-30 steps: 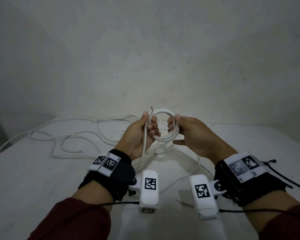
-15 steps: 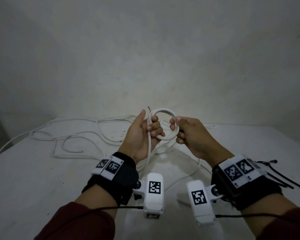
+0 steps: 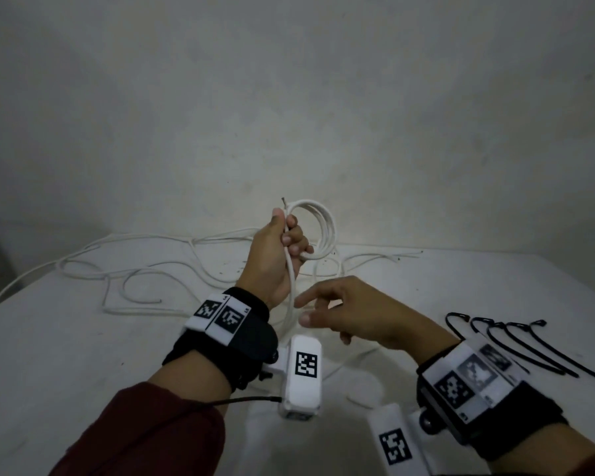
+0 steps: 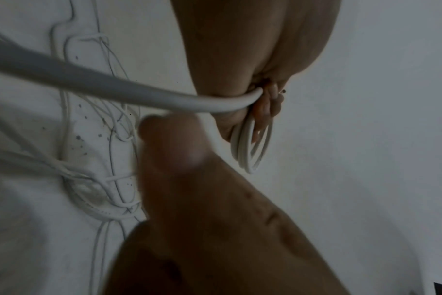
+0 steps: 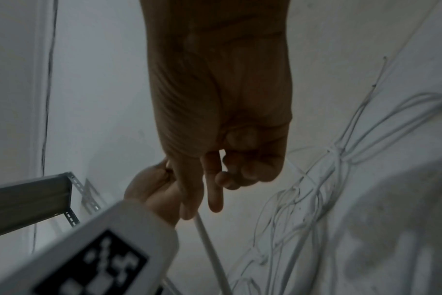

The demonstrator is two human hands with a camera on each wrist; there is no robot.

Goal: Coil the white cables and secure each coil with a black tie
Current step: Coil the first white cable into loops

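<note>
since 0.5 s ago: right hand off the coil, dropped lower and nearer the body; coil now lifted a bit higher in left hand alone.

left hand raised above table, fingers curled round the coil's near side, thumb up along it. coil of several white loops, upright, bare wire end poking up just past the thumb. left wrist view: same coil hanging edge-on below the curled fingers, cable tail leaving the grip and sweeping across the frame.

cable tail hanging from the left fist down past the wrist, then lost behind right hand.

right hand low, just below and right of left wrist, palm down, fingers loosely spread and part-bent, index pointing toward the hanging tail; thumb tip close to it. touching or not: can't tell. right wrist view: fingers hanging loosely curled, tail running just beside them, nothing gripped as far as visible.

rest of white cables sprawled loose over far half of table, some crossing each other.

black ties, several, lying side by side on table right of the right wrist, well apart from coil.

both wrists w/ black straps, white marker tags and white cam blocks.

metal shelf bracket at left edge in right wrist view.
</note>
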